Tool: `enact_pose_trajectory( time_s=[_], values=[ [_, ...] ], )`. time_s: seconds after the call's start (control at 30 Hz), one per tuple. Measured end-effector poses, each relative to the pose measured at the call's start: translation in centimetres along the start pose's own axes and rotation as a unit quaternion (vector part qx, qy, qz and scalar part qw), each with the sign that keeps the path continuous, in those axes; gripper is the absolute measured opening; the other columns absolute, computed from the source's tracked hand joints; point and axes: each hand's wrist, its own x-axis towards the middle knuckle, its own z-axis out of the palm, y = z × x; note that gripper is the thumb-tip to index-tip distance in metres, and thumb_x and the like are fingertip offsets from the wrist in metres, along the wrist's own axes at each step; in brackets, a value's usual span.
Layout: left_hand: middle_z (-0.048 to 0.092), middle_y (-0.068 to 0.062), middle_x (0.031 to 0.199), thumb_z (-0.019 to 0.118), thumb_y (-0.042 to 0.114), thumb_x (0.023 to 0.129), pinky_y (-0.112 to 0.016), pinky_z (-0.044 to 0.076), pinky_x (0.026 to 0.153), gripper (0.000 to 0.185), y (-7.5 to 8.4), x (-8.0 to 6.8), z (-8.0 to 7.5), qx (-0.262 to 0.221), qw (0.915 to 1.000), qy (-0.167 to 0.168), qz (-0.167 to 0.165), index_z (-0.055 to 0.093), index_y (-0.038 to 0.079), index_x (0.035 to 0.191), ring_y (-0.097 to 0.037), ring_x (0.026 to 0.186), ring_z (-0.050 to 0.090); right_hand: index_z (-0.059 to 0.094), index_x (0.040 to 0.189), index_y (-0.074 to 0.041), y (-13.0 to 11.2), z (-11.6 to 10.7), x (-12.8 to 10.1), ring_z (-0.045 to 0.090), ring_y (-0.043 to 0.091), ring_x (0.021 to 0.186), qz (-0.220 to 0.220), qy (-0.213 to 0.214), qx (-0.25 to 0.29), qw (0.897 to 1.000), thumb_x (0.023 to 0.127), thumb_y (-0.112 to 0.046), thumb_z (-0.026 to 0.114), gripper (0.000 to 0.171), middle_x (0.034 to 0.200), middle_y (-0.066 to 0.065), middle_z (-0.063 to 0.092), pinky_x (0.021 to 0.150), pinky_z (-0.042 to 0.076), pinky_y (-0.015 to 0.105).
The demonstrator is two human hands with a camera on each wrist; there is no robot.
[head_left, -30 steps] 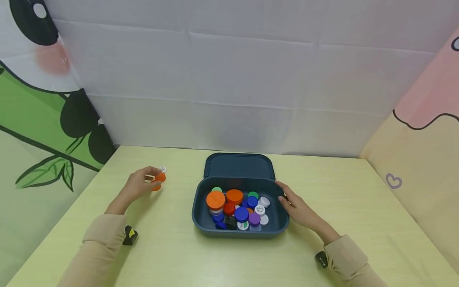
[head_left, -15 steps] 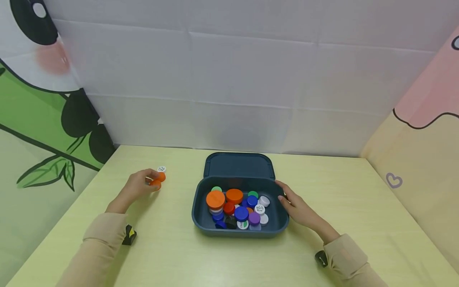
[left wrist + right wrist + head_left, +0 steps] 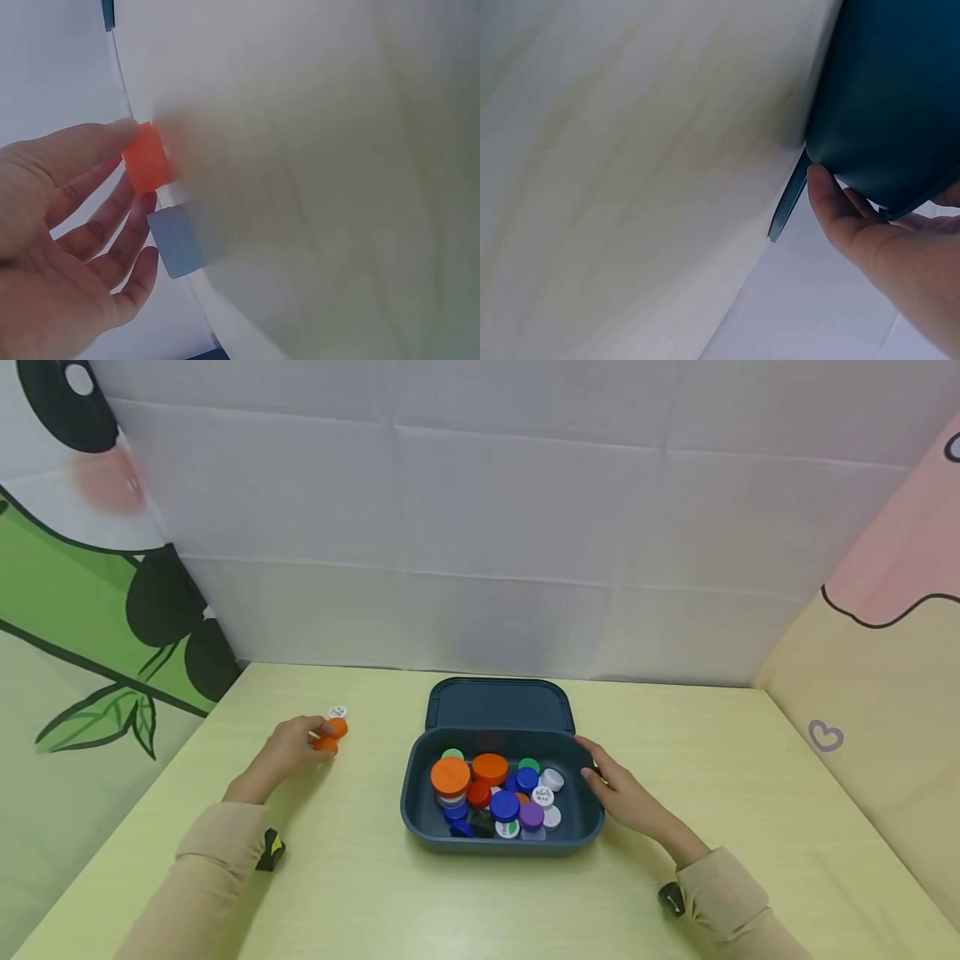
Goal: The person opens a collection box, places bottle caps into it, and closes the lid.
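At the left of the table, my left hand (image 3: 288,747) pinches an orange bottle cap (image 3: 326,744) between thumb and fingers. A second orange cap (image 3: 337,727) and a white cap (image 3: 338,712) with dark print lie in a row just behind it. In the left wrist view, thumb and fingertips touch the orange cap (image 3: 148,159); a grey-blue cap-like piece (image 3: 175,240) sits beside it, hidden in the head view. My right hand (image 3: 626,789) grips the right rim of a dark blue box (image 3: 420,831). The right wrist view shows the box's outer wall (image 3: 892,105) against the thumb.
Inside the box lie mixed caps, among them a large orange cap (image 3: 450,776), a red cap (image 3: 479,794) and a purple cap (image 3: 531,815). Its lid (image 3: 500,706) lies behind it. A cloth wall (image 3: 480,552) closes off the table's (image 3: 375,902) back.
My left hand's fingers have drawn back slightly from over the caps. More of the white cap and the orange cap behind now shows. My right hand and the box stay put.
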Motion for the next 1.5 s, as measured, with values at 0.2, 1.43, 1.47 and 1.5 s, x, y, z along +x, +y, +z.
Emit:
enact_pose_trajectory(
  time_s=[0.2,1.43,1.47,1.5],
  values=[
    [0.061,-0.024,0.101,0.068,0.005,0.075,-0.040,0.051,0.072,0.027,0.5,0.0,-0.1,-0.002,0.9994,0.015,0.031,0.060,-0.005,0.099,-0.035,0.085,0.060,0.023,0.141,0.002,0.0,-0.1,0.0,0.029,0.044,0.131,-0.001,0.000,-0.005,1.000,0.096,-0.005,0.039,0.049,0.143,0.027,0.029,0.104,0.028,0.056],
    [0.060,-0.001,0.101,0.070,0.012,0.078,-0.033,0.051,0.076,0.026,15.6,-3.1,2.3,-0.020,0.9751,-0.038,0.218,0.063,0.010,0.103,-0.016,0.086,0.054,0.023,0.142,0.001,1.1,-1.1,1.1,0.028,0.042,0.132,-0.010,-0.010,-0.004,1.000,0.098,-0.011,0.038,0.048,0.144,0.025,0.030,0.104,0.027,0.056],
    [0.059,-0.001,0.100,0.070,0.012,0.078,-0.033,0.051,0.075,0.025,15.9,-3.3,2.4,-0.019,0.9738,-0.049,0.221,0.063,0.010,0.103,-0.016,0.086,0.053,0.023,0.142,0.001,1.1,-1.1,1.1,0.027,0.042,0.133,-0.009,-0.012,-0.003,1.000,0.098,-0.011,0.038,0.048,0.144,0.025,0.029,0.104,0.027,0.056],
    [0.059,-0.001,0.099,0.070,0.013,0.078,-0.032,0.052,0.074,0.025,16.1,-3.4,2.6,-0.015,0.9726,-0.061,0.224,0.064,0.010,0.102,-0.015,0.085,0.053,0.023,0.142,0.001,1.1,-1.1,1.0,0.027,0.043,0.133,-0.009,-0.012,-0.002,1.000,0.098,-0.011,0.038,0.048,0.144,0.025,0.029,0.104,0.027,0.056]
  ],
)
